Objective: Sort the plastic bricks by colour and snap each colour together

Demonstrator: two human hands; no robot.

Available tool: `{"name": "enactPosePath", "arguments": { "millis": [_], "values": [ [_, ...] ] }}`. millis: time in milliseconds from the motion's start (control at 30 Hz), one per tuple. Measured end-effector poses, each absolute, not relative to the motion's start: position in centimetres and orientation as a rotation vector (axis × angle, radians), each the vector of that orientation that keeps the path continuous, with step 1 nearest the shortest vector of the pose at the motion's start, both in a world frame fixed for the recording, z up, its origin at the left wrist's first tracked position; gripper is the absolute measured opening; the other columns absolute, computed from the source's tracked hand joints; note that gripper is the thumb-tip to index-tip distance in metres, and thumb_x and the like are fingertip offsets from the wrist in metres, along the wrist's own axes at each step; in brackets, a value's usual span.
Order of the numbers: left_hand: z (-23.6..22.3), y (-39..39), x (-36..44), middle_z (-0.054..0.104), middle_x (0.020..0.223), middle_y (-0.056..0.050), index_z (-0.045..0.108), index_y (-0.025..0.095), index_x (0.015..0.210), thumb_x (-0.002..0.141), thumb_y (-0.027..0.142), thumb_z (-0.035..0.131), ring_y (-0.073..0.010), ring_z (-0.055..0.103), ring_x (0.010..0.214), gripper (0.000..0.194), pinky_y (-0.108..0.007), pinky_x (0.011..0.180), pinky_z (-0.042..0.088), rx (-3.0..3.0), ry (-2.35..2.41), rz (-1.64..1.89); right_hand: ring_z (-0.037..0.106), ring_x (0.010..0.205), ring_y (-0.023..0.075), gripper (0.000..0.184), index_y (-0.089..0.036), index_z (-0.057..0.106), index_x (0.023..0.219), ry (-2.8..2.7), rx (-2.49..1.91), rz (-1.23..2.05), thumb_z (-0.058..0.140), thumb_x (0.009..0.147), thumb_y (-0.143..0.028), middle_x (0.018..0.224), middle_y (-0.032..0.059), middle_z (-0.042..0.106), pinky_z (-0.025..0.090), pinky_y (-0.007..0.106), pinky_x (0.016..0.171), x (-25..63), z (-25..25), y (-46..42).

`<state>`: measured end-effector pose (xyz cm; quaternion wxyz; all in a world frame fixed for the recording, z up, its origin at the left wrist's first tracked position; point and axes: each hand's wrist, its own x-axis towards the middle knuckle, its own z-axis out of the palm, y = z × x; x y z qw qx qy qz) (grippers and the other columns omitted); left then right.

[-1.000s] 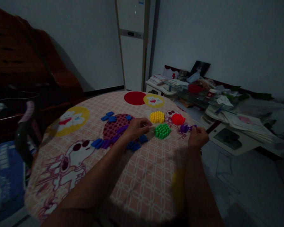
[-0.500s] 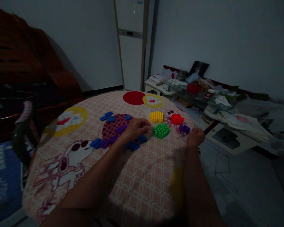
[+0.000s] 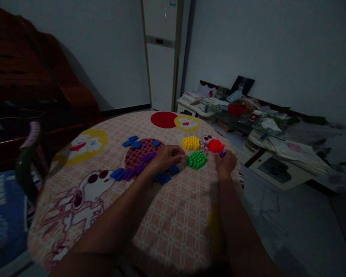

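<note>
Head view: the right hand [image 3: 227,162] is curling over the purple pieces [image 3: 223,153], which are mostly hiding behind its fingers; whether they are gripping any, I cannot tell. Just beyond those fingertips the red pieces [image 3: 216,145] are sitting so close that a sideways brush could be mixing the two colours. The left hand [image 3: 167,158] is holding thumb and forefinger narrowly together, but I cannot tell if anything is between them. Right of its fingertips the green pieces [image 3: 197,159] are standing tightly packed, with the yellow pieces [image 3: 191,143] lying beyond; a careless nudge could be toppling the green ones. Below its fingers, blue blocks [image 3: 163,178] are lying where a dropping wrist could be scattering them.
</note>
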<state>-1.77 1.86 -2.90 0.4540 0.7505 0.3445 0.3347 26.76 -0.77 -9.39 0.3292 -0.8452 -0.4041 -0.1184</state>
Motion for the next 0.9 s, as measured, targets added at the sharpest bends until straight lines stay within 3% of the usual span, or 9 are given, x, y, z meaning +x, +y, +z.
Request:
{"name": "enactPosePath", "arguments": {
  "millis": [300, 500, 700, 900],
  "values": [
    [-3.1, 2.1, -1.7, 0.066, 0.067, -0.001, 0.066, 0.015, 0.081, 0.077, 0.03, 0.063, -0.0141, 0.064, 0.062, 0.016, -0.023, 0.058, 0.05, 1.857, 0.847, 0.81, 0.052, 0.101, 0.0286, 0.034, -0.012, 0.063, 0.113, -1.051, -2.085, -0.331, 0.062, 0.081, -0.025, 0.105, 0.0164, 0.063, 0.037, 0.041, 0.097, 27.8, -10.4, -0.4],
    [-2.6, 2.2, -2.2, 0.066, 0.066, 0.0, 0.066, 0.015, 0.084, 0.076, 0.029, 0.062, -0.014, 0.064, 0.06, 0.017, -0.022, 0.056, 0.048, 1.839, 0.853, 0.819, 0.057, 0.098, 0.0301, 0.039, -0.011, 0.065, 0.113, -1.011, -2.059, -0.304, 0.063, 0.081, -0.032, 0.104, 0.0186, 0.066, 0.041, 0.042, 0.092, 27.7, -9.9, -0.8],
    [-2.0, 3.1, -3.8, 0.069, 0.069, -0.003, 0.068, 0.014, 0.087, 0.075, 0.035, 0.065, -0.016, 0.065, 0.062, 0.024, -0.024, 0.057, 0.049, 1.856, 0.931, 0.906, 0.062, 0.093, 0.0286, 0.047, -0.012, 0.068, 0.1, -0.713, -1.853, -0.301, 0.031, 0.094, -0.039, 0.1, 0.0194, 0.07, 0.044, 0.04, 0.086, 29.1, -9.3, -1.8],
    [-1.3, 4.3, -7.5, 0.071, 0.075, -0.005, 0.07, 0.014, 0.089, 0.076, 0.04, 0.067, -0.0187, 0.066, 0.067, 0.03, -0.029, 0.061, 0.051, 1.847, 1.086, 1.026, 0.063, 0.087, 0.0285, 0.044, -0.016, 0.066, 0.089, -0.597, -1.838, -0.293, 0.029, 0.093, -0.038, 0.086, 0.0161, 0.069, 0.045, 0.039, 0.08, 29.8, -9.3, -2.5]
  ]
}}
